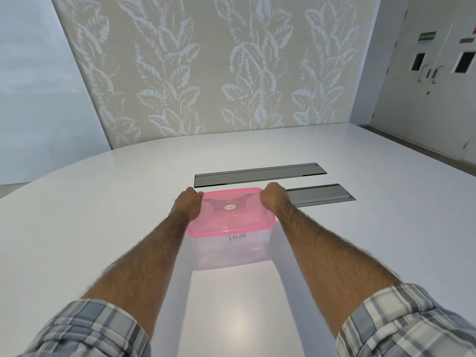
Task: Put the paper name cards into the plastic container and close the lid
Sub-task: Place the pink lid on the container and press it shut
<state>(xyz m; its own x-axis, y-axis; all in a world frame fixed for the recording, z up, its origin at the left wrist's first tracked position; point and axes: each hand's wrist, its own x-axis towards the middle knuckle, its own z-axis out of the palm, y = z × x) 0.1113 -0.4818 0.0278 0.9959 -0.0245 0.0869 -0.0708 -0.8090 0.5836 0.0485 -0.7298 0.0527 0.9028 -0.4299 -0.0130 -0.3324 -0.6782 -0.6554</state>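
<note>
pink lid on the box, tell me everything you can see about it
The lid is translucent pink plastic, a rounded rectangle with a raised rim, moulded curves and a small round label at its centre. It lies flat on top of the clear container, which stands on the white table. The left hand grips its far left corner, the right hand its far right corner.

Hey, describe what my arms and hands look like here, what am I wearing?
The left hand and right hand are bare, no gloves; forearms bare and hairy. The left sleeve and right sleeve are rolled up near the elbows, a grey, white and blue-grey check. No watch or bracelet shows at either wrist.
</note>
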